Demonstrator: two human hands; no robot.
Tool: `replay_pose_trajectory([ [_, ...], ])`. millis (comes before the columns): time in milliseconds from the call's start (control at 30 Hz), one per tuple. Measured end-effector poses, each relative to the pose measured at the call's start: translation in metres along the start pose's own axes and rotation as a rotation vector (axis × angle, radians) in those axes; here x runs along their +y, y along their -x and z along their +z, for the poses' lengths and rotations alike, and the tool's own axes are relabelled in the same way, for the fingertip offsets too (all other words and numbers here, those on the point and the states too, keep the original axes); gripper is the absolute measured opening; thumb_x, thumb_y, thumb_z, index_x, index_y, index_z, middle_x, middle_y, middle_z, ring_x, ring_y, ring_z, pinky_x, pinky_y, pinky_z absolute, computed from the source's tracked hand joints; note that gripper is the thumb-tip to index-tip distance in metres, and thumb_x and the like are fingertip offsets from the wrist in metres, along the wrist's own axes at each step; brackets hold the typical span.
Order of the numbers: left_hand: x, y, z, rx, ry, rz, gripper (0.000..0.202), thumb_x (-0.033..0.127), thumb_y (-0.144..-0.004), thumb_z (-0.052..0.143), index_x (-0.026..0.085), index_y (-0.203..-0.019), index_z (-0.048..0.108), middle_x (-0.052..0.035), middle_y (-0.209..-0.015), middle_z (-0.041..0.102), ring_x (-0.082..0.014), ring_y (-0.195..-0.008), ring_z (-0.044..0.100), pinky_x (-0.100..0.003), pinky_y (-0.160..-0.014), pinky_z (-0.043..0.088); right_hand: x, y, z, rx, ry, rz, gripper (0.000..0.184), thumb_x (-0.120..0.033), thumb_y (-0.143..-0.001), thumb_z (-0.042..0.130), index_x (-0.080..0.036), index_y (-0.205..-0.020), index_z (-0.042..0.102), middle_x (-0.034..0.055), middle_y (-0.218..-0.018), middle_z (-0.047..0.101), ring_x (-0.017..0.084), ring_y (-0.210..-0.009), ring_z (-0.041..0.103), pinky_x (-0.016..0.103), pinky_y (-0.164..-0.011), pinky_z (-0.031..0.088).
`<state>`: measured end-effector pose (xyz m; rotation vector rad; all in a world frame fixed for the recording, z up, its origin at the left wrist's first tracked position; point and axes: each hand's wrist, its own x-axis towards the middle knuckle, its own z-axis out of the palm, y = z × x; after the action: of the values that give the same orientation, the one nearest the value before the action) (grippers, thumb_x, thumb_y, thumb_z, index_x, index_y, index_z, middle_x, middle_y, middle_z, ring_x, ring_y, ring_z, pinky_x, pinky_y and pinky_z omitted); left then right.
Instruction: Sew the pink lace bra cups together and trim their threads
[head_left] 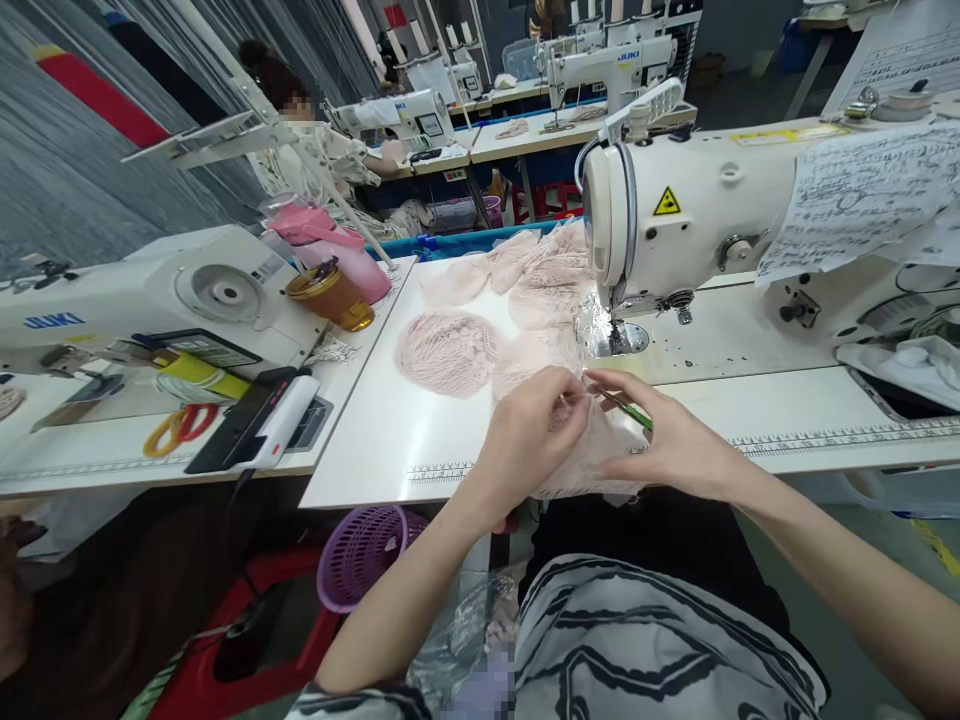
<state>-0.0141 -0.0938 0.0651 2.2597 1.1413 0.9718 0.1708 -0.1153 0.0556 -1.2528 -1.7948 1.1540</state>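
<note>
My left hand (536,425) is closed in a pinch on pale pink lace fabric (577,465) at the front edge of the sewing table. Facing it, my right hand (671,440) curls around a slim green-handled tool (636,414) with a thin dark tip; its exact kind is hard to make out. The right thumb and forefinger come close to the left fingertips over the lace. Just beyond both hands is the needle area of a white sewing machine (616,335). More pink lace pieces, one a rounded lace panel (448,352), lie flat to the left.
At left stand a second sewing machine (225,285), an amber cup (334,295), a pink bottle (360,265) and orange-red scissors (180,428). A purple basket (367,550) sits below the table. A co-worker (300,140) sits at the machines behind. Handwritten paper (862,195) hangs on my machine.
</note>
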Motion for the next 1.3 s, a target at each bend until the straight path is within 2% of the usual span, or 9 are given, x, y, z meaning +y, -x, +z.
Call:
replay_pose_trajectory([
  [100, 0.011, -0.004, -0.006, 0.003, 0.037, -0.015, 0.007, 0.016, -0.088, 0.053, 0.018, -0.082, 0.052, 0.0031, -0.076, 0.056, -0.0094, -0.067, 0.050, -0.022, -0.061, 0.036, -0.006, 0.004, 0.006, 0.187, 0.139, -0.101, 0.072, -0.029, -0.069, 0.077, -0.030, -0.134, 0.048, 0.0027, -0.131, 0.055, 0.019, -0.106, 0.057, 0.037, -0.097, 0.046],
  [200, 0.014, -0.007, -0.012, -0.012, 0.114, -0.075, 0.009, 0.022, -0.090, 0.054, 0.018, -0.082, 0.052, 0.0035, -0.072, 0.054, -0.0092, -0.063, 0.047, -0.022, -0.058, 0.034, -0.004, 0.000, 0.008, 0.282, 0.086, -0.118, 0.048, -0.031, -0.077, 0.070, -0.026, -0.123, 0.058, 0.0030, -0.110, 0.065, 0.017, -0.089, 0.060, 0.032, -0.081, 0.049],
  [400, 0.001, -0.004, -0.025, -0.034, 0.418, -0.289, 0.025, 0.039, -0.093, 0.054, 0.017, -0.082, 0.056, -0.0001, -0.077, 0.060, -0.0103, -0.067, 0.049, -0.022, -0.060, 0.034, -0.003, -0.009, -0.006, 0.188, -0.121, -0.010, 0.025, -0.039, -0.077, 0.070, -0.020, -0.094, 0.071, 0.0031, -0.089, 0.067, 0.015, -0.080, 0.059, 0.026, -0.068, 0.046],
  [533, -0.007, 0.001, -0.030, -0.067, 0.590, -0.421, 0.028, 0.043, -0.091, 0.057, 0.017, -0.079, 0.053, 0.0029, -0.072, 0.051, -0.0083, -0.063, 0.042, -0.020, -0.058, 0.032, -0.008, -0.017, -0.014, 0.062, -0.195, 0.103, 0.027, -0.044, -0.076, 0.071, -0.018, -0.082, 0.068, -0.0030, -0.064, 0.050, 0.007, -0.054, 0.040, 0.021, -0.047, 0.030],
  [600, -0.011, 0.003, -0.031, -0.076, 0.635, -0.452, 0.029, 0.042, -0.091, 0.057, 0.017, -0.078, 0.052, 0.0038, -0.070, 0.046, -0.0073, -0.061, 0.038, -0.019, -0.057, 0.030, -0.008, -0.023, -0.015, 0.021, -0.249, 0.136, 0.031, -0.047, -0.076, 0.071, -0.017, -0.080, 0.066, -0.0054, -0.059, 0.040, 0.006, -0.050, 0.031, 0.021, -0.045, 0.023],
  [767, -0.021, 0.010, -0.031, -0.116, 0.733, -0.510, 0.029, 0.042, -0.089, 0.060, 0.016, -0.078, 0.055, 0.0039, -0.069, 0.047, -0.0061, -0.061, 0.041, -0.017, -0.058, 0.033, -0.004, -0.036, -0.012, -0.011, -0.315, 0.095, 0.030, -0.045, -0.074, 0.074, -0.017, -0.080, 0.066, -0.0050, -0.062, 0.043, 0.006, -0.055, 0.036, 0.021, -0.049, 0.027],
  [900, -0.029, 0.014, -0.030, -0.250, 0.840, -0.587, 0.027, 0.040, -0.078, 0.073, 0.018, -0.090, 0.064, 0.0021, -0.073, 0.059, -0.0090, -0.065, 0.053, -0.020, -0.061, 0.041, -0.007, -0.038, -0.010, -0.017, -0.308, 0.061, 0.030, -0.045, -0.075, 0.073, -0.016, -0.078, 0.064, -0.0058, -0.060, 0.042, 0.006, -0.052, 0.035, 0.021, -0.048, 0.027],
  [1067, -0.026, 0.014, -0.028, -0.325, 0.818, -0.556, 0.016, 0.027, -0.068, 0.081, 0.015, -0.070, 0.070, 0.0016, -0.071, 0.061, -0.0089, -0.067, 0.055, -0.020, -0.064, 0.043, -0.013, -0.036, -0.010, -0.027, -0.292, 0.057, 0.031, -0.046, -0.075, 0.072, -0.016, -0.075, 0.062, -0.0053, -0.060, 0.042, 0.006, -0.053, 0.035, 0.021, -0.048, 0.027],
  [1300, -0.022, 0.015, -0.027, -0.310, 0.773, -0.587, 0.013, 0.028, -0.068, 0.080, 0.017, -0.068, 0.072, 0.0009, -0.068, 0.063, -0.0100, -0.064, 0.054, -0.022, -0.059, 0.041, -0.014, -0.033, -0.011, -0.032, -0.231, 0.082, 0.037, -0.052, -0.073, 0.072, -0.015, -0.077, 0.064, -0.0034, -0.062, 0.044, 0.007, -0.055, 0.037, 0.022, -0.048, 0.027],
])
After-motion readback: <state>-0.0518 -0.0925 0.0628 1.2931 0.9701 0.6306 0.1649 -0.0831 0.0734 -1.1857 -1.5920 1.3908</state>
